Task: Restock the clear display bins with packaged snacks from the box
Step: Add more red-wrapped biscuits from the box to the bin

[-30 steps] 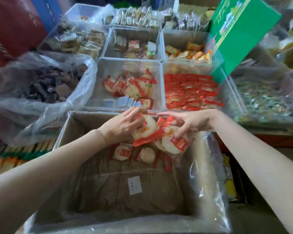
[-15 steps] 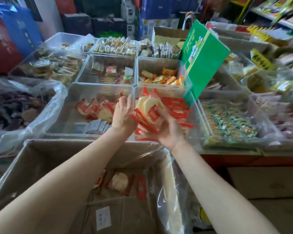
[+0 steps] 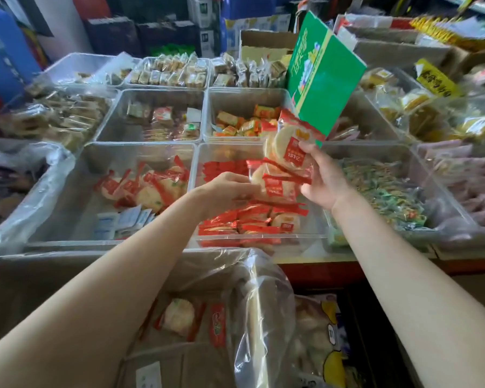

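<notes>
Shop: clear bins (image 3: 140, 191) of snacks.
Right hand (image 3: 324, 182): I hold round cracker packs (image 3: 284, 161) — over the red-pack bin (image 3: 261, 240).
Left hand (image 3: 226, 189): I pinch those packs too.
Box (image 3: 109, 271): a few packs left.

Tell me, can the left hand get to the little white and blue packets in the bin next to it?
Probably yes. The white and blue packets lie uncovered at the front of their open-topped bin, just left of the left hand. That hand touches the held snack packs, so it must let go first.
</notes>
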`<action>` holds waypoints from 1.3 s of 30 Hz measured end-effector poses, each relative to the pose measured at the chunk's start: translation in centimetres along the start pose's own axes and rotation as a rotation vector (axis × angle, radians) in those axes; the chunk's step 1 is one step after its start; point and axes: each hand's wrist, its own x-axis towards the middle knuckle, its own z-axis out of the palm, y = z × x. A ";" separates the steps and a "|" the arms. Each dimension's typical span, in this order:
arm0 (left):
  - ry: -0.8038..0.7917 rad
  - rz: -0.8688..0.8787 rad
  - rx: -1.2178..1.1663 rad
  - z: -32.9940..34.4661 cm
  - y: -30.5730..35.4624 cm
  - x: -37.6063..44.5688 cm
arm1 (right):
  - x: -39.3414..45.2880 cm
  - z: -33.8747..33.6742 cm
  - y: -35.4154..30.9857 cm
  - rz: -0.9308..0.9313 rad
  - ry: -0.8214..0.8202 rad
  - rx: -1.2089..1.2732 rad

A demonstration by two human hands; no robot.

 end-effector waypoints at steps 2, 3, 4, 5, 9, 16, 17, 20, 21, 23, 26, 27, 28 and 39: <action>0.067 -0.002 -0.046 0.7 0.1 1.0 | 0.2 -1.4 -0.4 0.025 -0.020 -0.024; 0.073 -0.002 -0.054 1.0 0.0 1.5 | 0.2 -2.2 -0.2 0.060 -0.037 -0.081; 0.060 -0.005 -0.032 1.5 0.0 1.9 | 0.2 -2.8 0.2 0.092 -0.051 -0.143; 0.036 -0.005 -0.018 1.9 0.0 2.4 | 0.2 -3.4 0.6 0.112 -0.056 -0.178; -0.147 -0.050 0.065 2.4 0.7 3.0 | 0.1 -5.3 1.2 0.113 -0.083 -0.145; 0.024 -0.169 0.490 5.5 -0.8 5.4 | 1.6 -7.3 0.7 0.061 -0.199 -0.977; 0.034 -0.145 0.515 6.1 -1.1 5.8 | 2.0 -7.1 0.1 -0.026 -0.180 -1.196; 0.041 -0.039 0.633 7.8 -1.5 6.3 | 3.0 -6.0 -0.7 -0.135 -0.320 -1.746; 0.048 0.000 0.676 8.2 -1.8 6.5 | 3.3 -5.5 -0.5 -0.078 -0.405 -1.884; 0.032 0.015 0.752 8.6 -2.4 6.8 | 3.9 -4.7 0.2 0.096 -0.525 -2.052; -0.058 -0.022 0.934 7.5 -3.4 6.9 | 4.7 -4.4 1.5 0.194 -0.609 -2.093; -0.108 -0.045 1.054 6.9 -3.6 6.9 | 5.1 -4.5 1.8 0.204 -0.610 -2.113; -0.147 -0.086 1.174 6.3 -3.9 6.9 | 5.4 -4.5 2.3 0.241 -0.614 -2.130; -0.171 -0.086 1.403 4.9 -5.6 7.5 | 6.2 -5.8 9.1 -0.043 -0.470 -2.555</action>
